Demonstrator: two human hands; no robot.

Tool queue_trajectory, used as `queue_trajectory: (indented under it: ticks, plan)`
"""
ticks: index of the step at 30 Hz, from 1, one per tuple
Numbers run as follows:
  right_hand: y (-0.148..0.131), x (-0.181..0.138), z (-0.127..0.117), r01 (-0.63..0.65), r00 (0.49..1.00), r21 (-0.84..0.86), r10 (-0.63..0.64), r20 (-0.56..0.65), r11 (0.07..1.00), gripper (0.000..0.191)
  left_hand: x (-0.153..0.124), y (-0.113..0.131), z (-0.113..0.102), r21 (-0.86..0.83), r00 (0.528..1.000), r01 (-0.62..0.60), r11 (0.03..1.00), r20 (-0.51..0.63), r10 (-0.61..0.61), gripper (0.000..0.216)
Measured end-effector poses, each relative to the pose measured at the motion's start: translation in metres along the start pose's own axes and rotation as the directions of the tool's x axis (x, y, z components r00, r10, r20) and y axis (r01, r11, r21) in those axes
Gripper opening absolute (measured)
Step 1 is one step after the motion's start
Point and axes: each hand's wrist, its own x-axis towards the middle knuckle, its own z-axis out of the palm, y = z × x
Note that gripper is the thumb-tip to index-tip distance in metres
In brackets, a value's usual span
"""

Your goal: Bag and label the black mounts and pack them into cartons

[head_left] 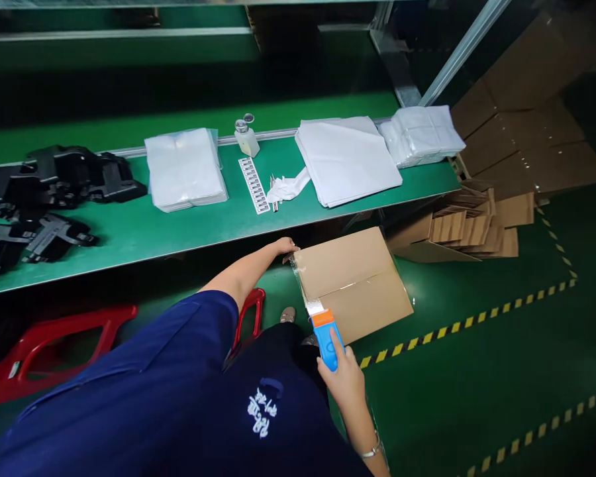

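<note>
A closed cardboard box (360, 281) stands on the floor beside the bench, with a seam across its top and clear tape or film along its left edge. My left hand (284, 246) has its fingers closed at the box's far left corner; part of the grip is hidden. In my right hand (346, 377) is a blue handheld tool with an orange head (329, 339), its exact kind unclear. My index finger lies along its top. The orange end is close to a white label (314, 307) at the box's left edge; whether they touch I cannot tell.
The green bench (198, 232) bears black plastic parts (59, 175), plastic bags (185, 169), a bottle (247, 138), a label strip (253, 185) and white sheets (348, 161). Red stools (54, 351) stand left. Folded cardboard (469, 228) and striped floor tape (442, 333) are right.
</note>
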Motion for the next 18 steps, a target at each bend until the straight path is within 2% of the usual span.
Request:
queue_trajectory:
  ticks: [3, 5, 8, 10, 15, 17, 18]
  plan:
    - [-0.002, 0.005, 0.000, 0.000, 1.000, -0.001, 0.000, 0.001, 1.000, 0.068, -0.002, 0.004, 0.001, 0.134, 1.000, -0.002, 0.991, -0.027, 0.006, 0.055]
    - [-0.005, 0.006, 0.001, 0.003, 1.000, -0.003, -0.003, 0.012, 1.000, 0.068, -0.007, 0.012, 0.003, 0.211, 0.998, -0.042, 0.977, -0.032, 0.050, 0.054]
    - [0.001, -0.006, 0.006, 0.004, 0.999, -0.024, -0.003, 0.054, 1.000, 0.069, -0.017, 0.023, 0.015, 0.295, 0.989, -0.146, 0.944, 0.039, 0.141, 0.048]
    - [0.018, -0.033, 0.010, -0.007, 0.995, -0.036, 0.010, 0.101, 0.999, 0.069, -0.024, 0.025, 0.024, 0.340, 0.982, -0.190, 0.921, 0.086, 0.171, 0.049]
    - [0.079, -0.135, 0.024, -0.126, 0.945, -0.087, 0.147, 0.291, 0.988, 0.062, -0.027, 0.020, 0.030, 0.408, 0.975, -0.221, 0.886, 0.124, 0.185, 0.057]
    - [0.093, -0.152, 0.034, -0.162, 0.919, -0.099, 0.187, 0.347, 0.982, 0.062, -0.026, 0.019, 0.028, 0.415, 0.975, -0.218, 0.883, 0.120, 0.185, 0.057]
    - [0.097, -0.150, 0.040, -0.175, 0.907, -0.102, 0.201, 0.369, 0.979, 0.063, -0.026, 0.019, 0.028, 0.416, 0.976, -0.216, 0.883, 0.116, 0.184, 0.056]
